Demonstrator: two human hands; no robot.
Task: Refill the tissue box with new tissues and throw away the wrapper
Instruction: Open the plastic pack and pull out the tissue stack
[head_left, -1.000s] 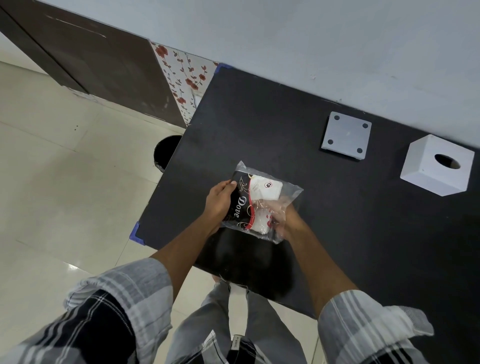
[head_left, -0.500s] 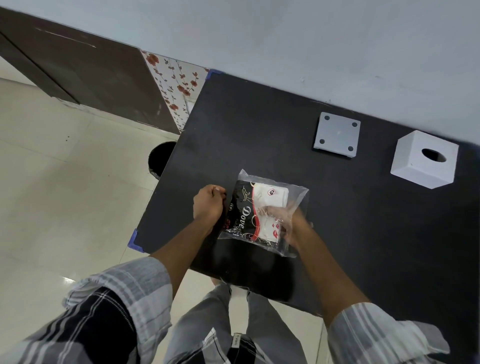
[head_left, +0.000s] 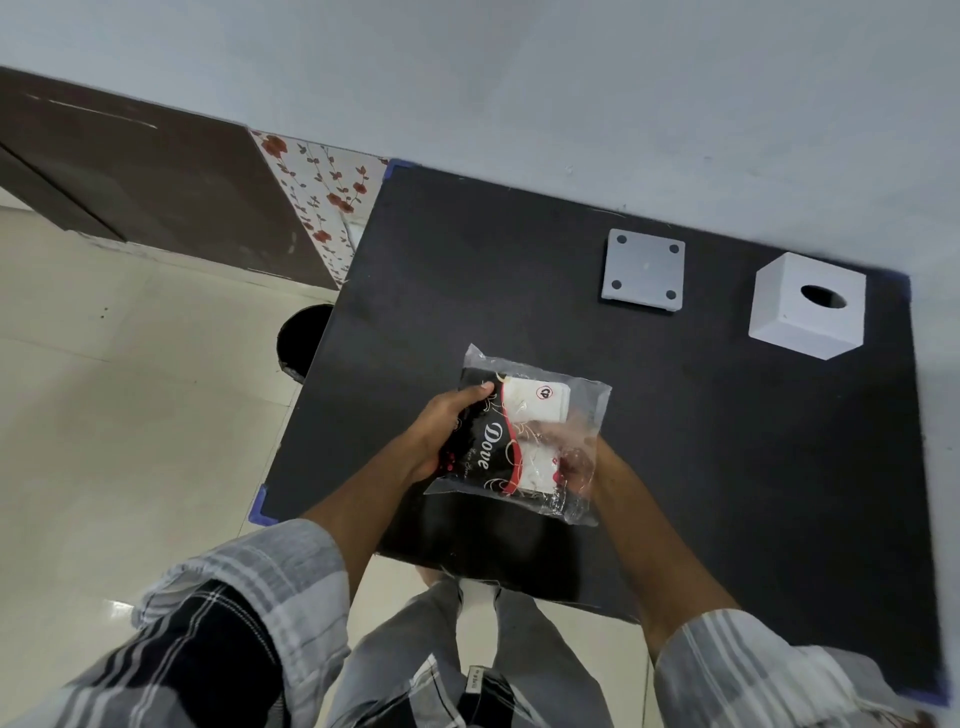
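A plastic-wrapped tissue pack (head_left: 519, 431), black and white with red trim, is held just above the black table (head_left: 675, 467) near its front left. My left hand (head_left: 441, 431) grips the pack's left side, thumb on top. My right hand (head_left: 576, 457) holds the right side and shows blurred through the clear wrapper. The white cube tissue box (head_left: 808, 306), with a round hole on top, stands at the back right of the table, well away from both hands. Its flat white base plate (head_left: 644, 270) lies to the left of the box.
A black bin (head_left: 304, 338) stands on the tiled floor beside the table's left edge. The grey wall runs behind the table. A dark brown cabinet (head_left: 156, 197) and a floral panel (head_left: 322, 197) are at the back left. My legs are below the table's front edge.
My left hand has slid from the pack's left edge to a fuller grip along its side. The pack stays in both hands; the camera has shifted slightly.
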